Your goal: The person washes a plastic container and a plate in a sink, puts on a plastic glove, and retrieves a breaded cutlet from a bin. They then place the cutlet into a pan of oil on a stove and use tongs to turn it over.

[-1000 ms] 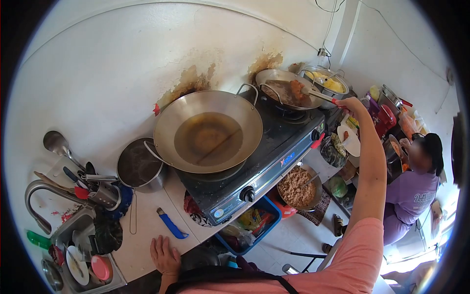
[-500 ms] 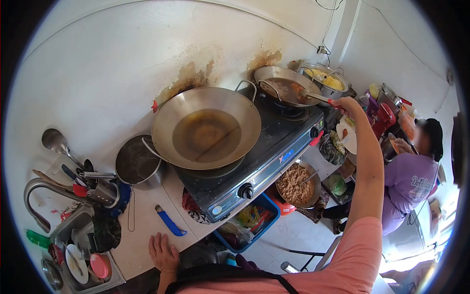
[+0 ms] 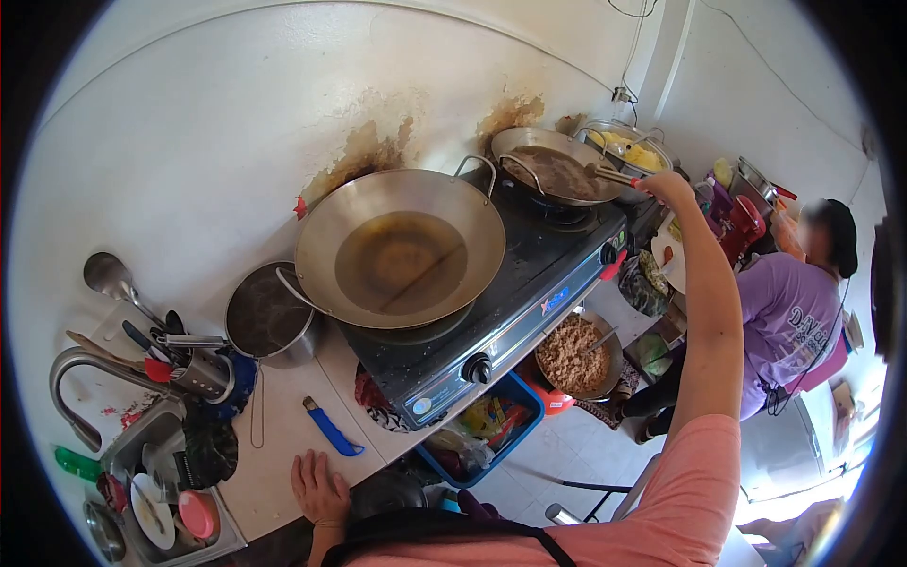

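At the far right of the stove, my right hand (image 3: 669, 189) is wrapped round the red grip of a long metal cooking utensil (image 3: 616, 176). The utensil's far end reaches over the rim of a two-handled wok (image 3: 529, 134) holding brown liquid. My left hand (image 3: 319, 489) lies palm down on the white counter (image 3: 283, 444) with fingers stretched, holding nothing. Just beyond its fingertips lies a blue-handled knife or tool (image 3: 333, 430). A larger wok (image 3: 326, 236) of yellowish liquid sits on the nearer burner of the black stove (image 3: 539, 269).
Left of the stove stands a pot (image 3: 302, 345) of dark liquid, near a utensil holder (image 3: 210, 373) and a sink (image 3: 227, 539) with dishes. Low down are a pan of crumbly brown food (image 3: 573, 357) and a blue bin (image 3: 482, 472). A person in purple (image 3: 789, 321) works at right.
My right hand and the utensil have shifted slightly upward and left. Orange food visible in the far wok before no longer shows. The person in purple has bent and turned.
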The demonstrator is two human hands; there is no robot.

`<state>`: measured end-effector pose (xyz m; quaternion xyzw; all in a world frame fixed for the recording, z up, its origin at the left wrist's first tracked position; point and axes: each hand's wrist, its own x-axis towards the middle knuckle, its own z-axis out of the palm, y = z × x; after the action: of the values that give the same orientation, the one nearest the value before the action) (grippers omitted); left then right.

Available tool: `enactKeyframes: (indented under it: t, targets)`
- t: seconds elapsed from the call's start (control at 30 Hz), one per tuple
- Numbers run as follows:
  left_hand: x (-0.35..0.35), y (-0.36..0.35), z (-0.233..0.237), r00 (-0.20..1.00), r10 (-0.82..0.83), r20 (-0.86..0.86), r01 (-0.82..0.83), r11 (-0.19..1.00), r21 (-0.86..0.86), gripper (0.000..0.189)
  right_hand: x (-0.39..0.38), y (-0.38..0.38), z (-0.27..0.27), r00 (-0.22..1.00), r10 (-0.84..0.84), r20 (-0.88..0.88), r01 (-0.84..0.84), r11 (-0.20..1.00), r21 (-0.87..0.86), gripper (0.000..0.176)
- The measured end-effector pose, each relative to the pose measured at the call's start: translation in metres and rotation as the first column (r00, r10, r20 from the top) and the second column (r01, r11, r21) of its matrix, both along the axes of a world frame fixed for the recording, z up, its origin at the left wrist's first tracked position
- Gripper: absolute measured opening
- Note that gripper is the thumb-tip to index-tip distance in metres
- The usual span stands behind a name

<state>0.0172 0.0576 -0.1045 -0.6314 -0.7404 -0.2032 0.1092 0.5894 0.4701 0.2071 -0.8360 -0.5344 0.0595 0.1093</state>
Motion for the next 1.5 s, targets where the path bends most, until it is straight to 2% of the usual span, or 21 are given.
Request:
enactKeyframes:
  t: [0.07, 0.17, 0.37, 0.47, 0.57, 0.67, 0.77, 0.87, 1.0, 1.17, 1.27, 1.5]
  targets:
    - [0.000, 0.000, 0.000, 1.000, 0.002, 0.002, -0.002, 1.000, -0.004, 0.040, -0.009, -0.004, 0.001, 0.986, -0.050, 0.161, 0.053, 0.999, -0.014, 0.035]
    - [0.001, 0.000, 0.002, 1.000, 0.006, 0.004, -0.006, 1.000, -0.012, 0.041, -0.010, -0.001, -0.008, 0.982, -0.038, 0.182, 0.049, 0.997, -0.059, 0.040]
    - [0.000, -0.001, 0.001, 1.000, 0.007, 0.003, -0.007, 1.000, -0.022, 0.041, -0.006, 0.005, -0.007, 0.957, -0.032, 0.289, 0.023, 0.999, 0.034, 0.042]
    - [0.000, -0.001, 0.001, 1.000, 0.004, 0.001, -0.004, 1.000, -0.024, 0.041, -0.017, -0.004, 0.003, 0.940, 0.009, 0.341, -0.043, 0.995, 0.091, 0.043]
    - [0.000, -0.002, 0.001, 1.000, 0.001, -0.001, -0.001, 1.000, -0.020, 0.041, -0.040, -0.017, 0.014, 0.910, 0.057, 0.410, -0.082, 0.996, 0.045, 0.046]
    - [0.001, -0.001, 0.002, 1.000, 0.002, 0.005, -0.002, 1.000, -0.020, 0.041, -0.056, -0.023, 0.012, 0.821, 0.175, 0.543, -0.213, 0.977, 0.007, 0.046]
    - [0.002, -0.001, 0.004, 1.000, -0.004, 0.015, 0.004, 1.000, -0.011, 0.040, -0.084, -0.036, 0.010, 0.711, 0.266, 0.651, -0.291, 0.954, -0.072, 0.035]
    - [0.002, -0.001, 0.004, 1.000, -0.005, 0.013, 0.005, 1.000, -0.003, 0.040, -0.093, -0.034, -0.008, 0.631, 0.279, 0.724, -0.382, 0.924, -0.023, 0.025]
    - [0.002, -0.001, 0.002, 1.000, 0.001, 0.012, -0.001, 1.000, -0.005, 0.041, -0.089, -0.014, -0.036, 0.464, 0.300, 0.833, -0.480, 0.876, -0.048, 0.010]
    - [0.002, -0.002, 0.002, 1.000, 0.010, 0.017, -0.010, 1.000, -0.004, 0.041, -0.082, 0.004, -0.064, 0.261, 0.215, 0.941, -0.564, 0.825, -0.032, 0.006]
    - [0.003, -0.001, 0.004, 1.000, 0.018, 0.011, -0.018, 1.000, 0.003, 0.040, -0.078, 0.008, -0.071, 0.248, 0.204, 0.947, -0.541, 0.840, -0.039, 0.008]
    - [0.000, -0.001, 0.001, 1.000, 0.005, 0.019, -0.005, 1.000, 0.009, 0.041, -0.062, 0.000, -0.059, 0.323, 0.270, 0.907, -0.572, 0.819, -0.040, 0.009]
